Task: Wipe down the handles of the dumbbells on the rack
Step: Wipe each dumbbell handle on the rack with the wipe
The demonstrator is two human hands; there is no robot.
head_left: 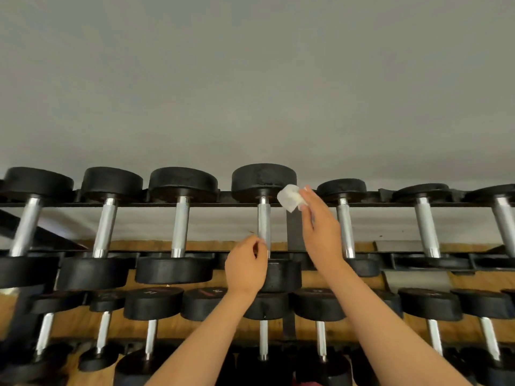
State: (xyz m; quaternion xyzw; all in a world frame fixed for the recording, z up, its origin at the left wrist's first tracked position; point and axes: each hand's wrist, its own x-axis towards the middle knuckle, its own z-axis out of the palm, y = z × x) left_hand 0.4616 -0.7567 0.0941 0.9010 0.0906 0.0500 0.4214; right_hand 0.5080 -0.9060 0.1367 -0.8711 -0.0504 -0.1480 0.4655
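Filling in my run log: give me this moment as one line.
left hand: at lower end of top-row handle, grip unclear | right hand: holds white wipe beside handle's upper end, not touching

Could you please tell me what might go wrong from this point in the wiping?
1. The wipe is small and only pinched at the fingertips of the right hand, beside the handle rather than on it; it could slip and drop through the rack.
2. The left hand sits at the handle's lower end, so that stretch may be missed.
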